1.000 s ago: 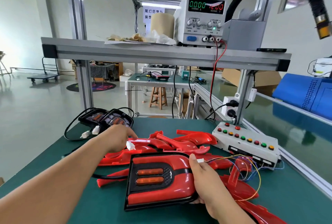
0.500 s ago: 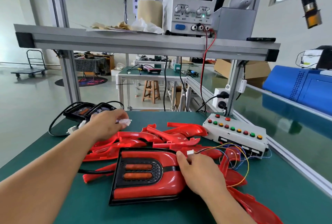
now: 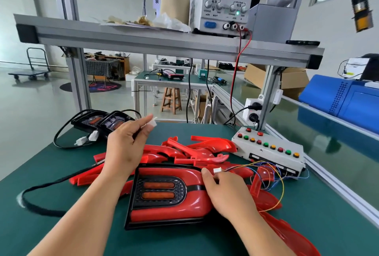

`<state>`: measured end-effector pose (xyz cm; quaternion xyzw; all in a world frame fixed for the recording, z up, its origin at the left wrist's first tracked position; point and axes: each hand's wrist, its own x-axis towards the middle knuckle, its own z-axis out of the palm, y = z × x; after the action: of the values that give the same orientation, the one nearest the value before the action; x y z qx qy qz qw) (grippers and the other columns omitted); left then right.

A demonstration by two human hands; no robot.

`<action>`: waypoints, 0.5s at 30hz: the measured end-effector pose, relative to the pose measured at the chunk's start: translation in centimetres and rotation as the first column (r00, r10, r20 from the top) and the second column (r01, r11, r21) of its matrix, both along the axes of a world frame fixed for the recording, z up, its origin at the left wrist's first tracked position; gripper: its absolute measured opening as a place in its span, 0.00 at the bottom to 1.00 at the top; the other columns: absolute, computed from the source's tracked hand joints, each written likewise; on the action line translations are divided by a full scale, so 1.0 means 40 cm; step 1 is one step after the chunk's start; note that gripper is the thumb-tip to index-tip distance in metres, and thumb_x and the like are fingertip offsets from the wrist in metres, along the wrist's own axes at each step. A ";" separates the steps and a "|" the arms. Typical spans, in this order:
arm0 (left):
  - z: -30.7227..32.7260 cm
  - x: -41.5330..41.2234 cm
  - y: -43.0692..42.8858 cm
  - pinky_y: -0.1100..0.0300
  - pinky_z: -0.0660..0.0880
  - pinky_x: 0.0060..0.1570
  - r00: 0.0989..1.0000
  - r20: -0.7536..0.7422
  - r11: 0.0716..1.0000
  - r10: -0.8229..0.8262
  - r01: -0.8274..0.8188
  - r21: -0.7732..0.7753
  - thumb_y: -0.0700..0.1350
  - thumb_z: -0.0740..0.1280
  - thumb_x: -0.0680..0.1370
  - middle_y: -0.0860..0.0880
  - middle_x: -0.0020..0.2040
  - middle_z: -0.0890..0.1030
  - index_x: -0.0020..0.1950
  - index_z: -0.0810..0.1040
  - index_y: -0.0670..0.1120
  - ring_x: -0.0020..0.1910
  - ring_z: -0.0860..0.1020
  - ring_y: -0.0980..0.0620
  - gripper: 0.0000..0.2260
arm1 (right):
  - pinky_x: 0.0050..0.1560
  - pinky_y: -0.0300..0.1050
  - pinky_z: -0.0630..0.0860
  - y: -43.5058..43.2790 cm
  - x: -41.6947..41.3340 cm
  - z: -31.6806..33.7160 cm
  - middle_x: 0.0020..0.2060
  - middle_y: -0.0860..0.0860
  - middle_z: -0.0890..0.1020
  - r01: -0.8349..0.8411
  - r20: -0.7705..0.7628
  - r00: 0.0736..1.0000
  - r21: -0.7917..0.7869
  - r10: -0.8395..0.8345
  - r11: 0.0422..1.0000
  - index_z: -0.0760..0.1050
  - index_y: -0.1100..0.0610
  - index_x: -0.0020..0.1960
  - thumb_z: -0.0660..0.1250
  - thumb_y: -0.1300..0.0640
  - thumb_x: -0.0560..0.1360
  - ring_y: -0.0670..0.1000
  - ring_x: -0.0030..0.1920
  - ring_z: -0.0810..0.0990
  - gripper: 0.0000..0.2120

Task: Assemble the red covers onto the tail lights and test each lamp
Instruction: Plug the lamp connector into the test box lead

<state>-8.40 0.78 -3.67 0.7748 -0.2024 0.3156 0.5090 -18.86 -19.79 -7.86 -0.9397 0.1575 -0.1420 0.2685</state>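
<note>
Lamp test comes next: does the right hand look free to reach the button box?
Probably yes: the button box sits just beyond the right hand, only thin wires between, though that hand pinches a white plug.

The left grip pinches a white connector, raised behind and left of the red-covered tail light on the green tabletop. The right grip rests on that light's right end, pinching a small wired plug. Loose red covers lie piled just behind it, and the button box sits behind and right.
</note>
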 end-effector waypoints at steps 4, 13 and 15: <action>-0.009 -0.005 0.014 0.83 0.64 0.46 0.999 -0.014 0.997 -0.039 0.040 0.073 0.38 0.70 0.76 0.60 0.44 0.79 0.63 0.79 0.51 0.45 0.74 0.73 0.17 | 0.28 0.40 0.62 0.002 -0.002 0.004 0.28 0.47 0.73 -0.007 -0.012 1.000 -0.009 0.007 1.000 0.67 0.53 0.31 0.53 0.36 0.80 0.45 0.29 0.72 0.27; -0.045 0.002 0.024 0.78 0.70 0.38 0.998 0.026 0.998 -0.050 0.051 -0.021 0.39 0.75 0.71 0.67 0.37 0.81 0.45 0.81 0.63 0.36 0.78 0.68 0.17 | 0.29 0.38 0.65 0.007 -0.005 0.014 0.30 0.48 0.76 -0.020 -0.050 0.999 -0.046 0.018 0.999 0.70 0.53 0.33 0.51 0.36 0.80 0.44 0.31 0.75 0.27; -0.051 0.009 0.026 0.77 0.70 0.35 0.999 -0.004 0.999 -0.036 0.036 -0.031 0.40 0.76 0.70 0.65 0.36 0.81 0.38 0.78 0.63 0.34 0.78 0.65 0.16 | 0.29 0.38 0.65 0.008 -0.006 0.013 0.31 0.47 0.76 -0.006 -0.042 0.999 -0.069 0.003 0.998 0.72 0.53 0.35 0.52 0.36 0.80 0.44 0.32 0.75 0.26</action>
<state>-8.06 1.80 -5.71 0.7638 -0.2101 0.3077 0.5271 -19.11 -19.49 -7.33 -0.9516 0.1557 -0.1271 0.2327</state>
